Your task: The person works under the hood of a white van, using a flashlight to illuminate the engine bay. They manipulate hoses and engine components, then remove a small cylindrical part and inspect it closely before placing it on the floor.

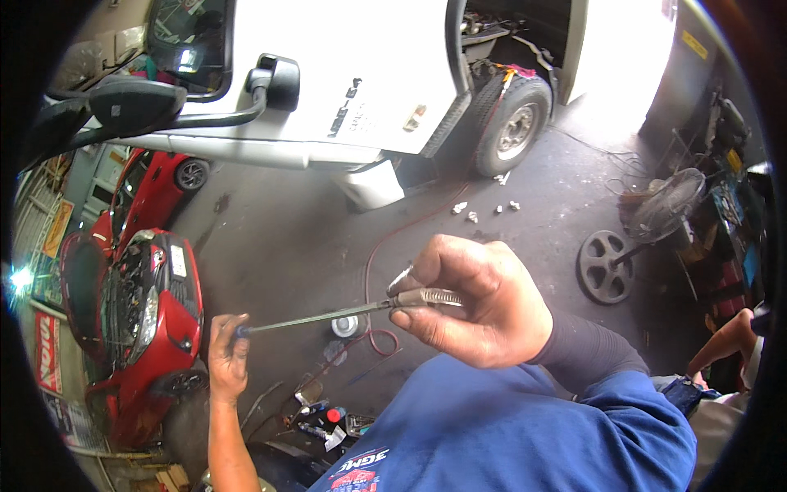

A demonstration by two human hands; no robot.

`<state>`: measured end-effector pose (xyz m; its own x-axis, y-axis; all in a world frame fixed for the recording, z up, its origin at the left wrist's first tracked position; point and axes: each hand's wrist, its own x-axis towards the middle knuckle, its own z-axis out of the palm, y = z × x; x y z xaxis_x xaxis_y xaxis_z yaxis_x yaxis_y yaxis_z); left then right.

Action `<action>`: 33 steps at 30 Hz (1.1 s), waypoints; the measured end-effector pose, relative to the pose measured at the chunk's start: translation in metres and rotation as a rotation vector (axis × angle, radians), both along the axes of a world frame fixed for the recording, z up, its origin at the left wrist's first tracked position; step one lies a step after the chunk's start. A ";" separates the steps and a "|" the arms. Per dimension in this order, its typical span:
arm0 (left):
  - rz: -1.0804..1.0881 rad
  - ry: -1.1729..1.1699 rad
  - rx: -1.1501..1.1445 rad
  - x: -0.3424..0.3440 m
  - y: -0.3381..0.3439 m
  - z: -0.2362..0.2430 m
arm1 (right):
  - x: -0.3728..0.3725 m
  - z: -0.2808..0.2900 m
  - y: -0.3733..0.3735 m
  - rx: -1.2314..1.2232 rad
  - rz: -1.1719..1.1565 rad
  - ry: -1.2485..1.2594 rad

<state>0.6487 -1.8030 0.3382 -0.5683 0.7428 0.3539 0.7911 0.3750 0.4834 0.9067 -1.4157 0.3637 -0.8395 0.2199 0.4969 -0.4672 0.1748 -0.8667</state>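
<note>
My left hand (227,354) is closed around the blue end of what looks like a long, thin screwdriver (320,316). Its metal shaft runs level to the right. Between the thumb and fingers of my right hand (484,303) is a small grey metal part with a ribbed, coil-like end (425,298). The shaft's far end meets this part at my right fingertips; whether it goes inside cannot be made out. A thin pale edge shows by the right forefinger, its kind unclear. Both hands are raised in front of my blue shirt (508,418).
A white truck (352,74) with its wheel (515,127) exposed stands ahead. Left is a red car (156,328) with its bonnet up. A pedestal fan (668,205) stands right, near another person's arm (721,348). A red hose (369,271) and several tools (332,426) lie on the floor.
</note>
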 end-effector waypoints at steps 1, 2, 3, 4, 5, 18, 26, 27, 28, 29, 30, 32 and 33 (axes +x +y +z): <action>-0.004 -0.025 -0.002 -0.001 -0.003 0.000 | -0.001 0.001 -0.005 0.018 0.005 0.011; -0.017 -0.057 -0.003 -0.002 -0.006 0.000 | -0.002 0.001 -0.010 0.033 0.012 0.020; -0.029 -0.086 0.011 -0.004 -0.010 -0.001 | -0.003 0.002 -0.016 0.049 0.024 0.023; -0.003 -0.095 0.015 -0.006 -0.012 -0.003 | -0.004 0.002 -0.021 0.075 0.024 0.035; 0.020 -0.109 0.031 -0.009 -0.014 -0.006 | -0.005 0.003 -0.025 0.100 0.028 0.043; 0.361 0.265 0.241 -0.022 -0.039 -0.036 | -0.016 0.001 -0.050 0.050 0.190 0.010; 0.287 0.101 -0.030 -0.014 -0.044 0.007 | -0.023 0.000 -0.028 0.145 0.235 0.025; 0.292 -0.011 -0.135 -0.013 -0.042 0.015 | -0.027 -0.002 -0.022 0.165 0.244 0.074; 0.284 -0.126 -0.239 -0.012 -0.039 0.024 | -0.034 -0.005 -0.014 0.185 0.256 0.115; 0.275 -0.242 -0.342 -0.010 -0.036 0.031 | -0.040 -0.008 -0.007 0.199 0.268 0.153; 0.300 -0.377 -0.412 -0.008 -0.031 0.035 | -0.044 -0.012 -0.001 0.231 0.216 0.136; 0.297 -0.560 -0.551 -0.009 -0.019 0.041 | -0.049 -0.019 0.010 0.277 0.154 0.072; 0.289 -0.645 -0.625 -0.012 -0.012 0.043 | -0.051 -0.024 0.015 0.292 0.101 0.032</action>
